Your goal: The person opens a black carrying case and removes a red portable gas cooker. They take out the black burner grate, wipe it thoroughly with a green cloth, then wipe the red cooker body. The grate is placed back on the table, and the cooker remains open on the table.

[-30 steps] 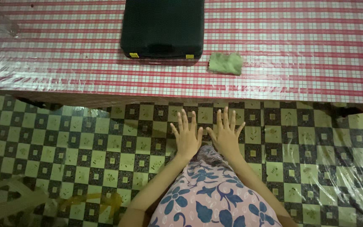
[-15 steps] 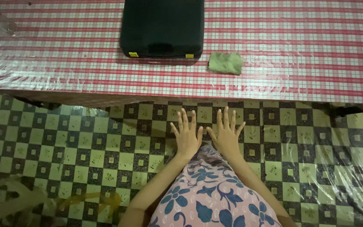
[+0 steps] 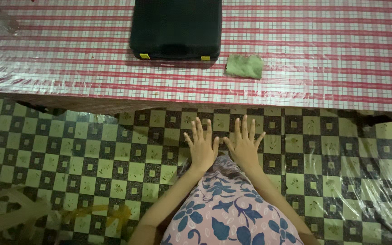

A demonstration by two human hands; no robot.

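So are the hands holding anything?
No. The left hand and right hand are flat, fingers spread, empty; the dark plastic case lies untouched on the table.

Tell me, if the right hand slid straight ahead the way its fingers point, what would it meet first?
Probably the near edge of the checked table. The right hand points straight at it, with only patterned floor showing between; the green cloth lies further on. Depth is unclear.
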